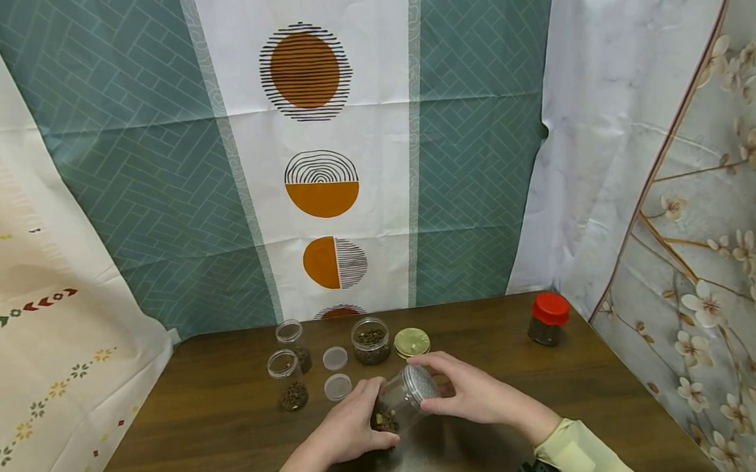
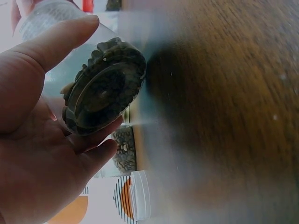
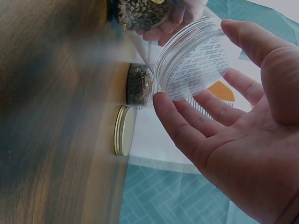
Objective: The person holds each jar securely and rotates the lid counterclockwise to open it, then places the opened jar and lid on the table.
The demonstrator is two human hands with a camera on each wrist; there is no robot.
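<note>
In the head view, the left hand (image 1: 355,428) wraps round the lower part of a clear jar (image 1: 397,397) with dark pieces gathered toward its base. The jar tilts above the wooden table (image 1: 218,401), its lidded end up and to the right. The right hand (image 1: 471,394) pinches the rim of the clear lid (image 1: 423,383) between thumb and fingers. Farther back, to the left, two tall jars (image 1: 293,398) with no lids hold dark pieces, with two clear discs (image 1: 337,386) lying flat beside them. A short jar (image 1: 371,347) of dark pieces stands next to a gold lid (image 1: 412,341); a red-capped jar (image 1: 547,319) stands well apart at the right.

In the left wrist view, the left hand's thumb lies along the jar's near side while the other fingers bend under and behind it, near the base.

In the right wrist view, the right hand is part curled, thumb and fingertips set at opposite edges of the lid, the palm clear of it. It is hard to tell from here whether the lid is screwed down or only resting on the mouth.
</note>
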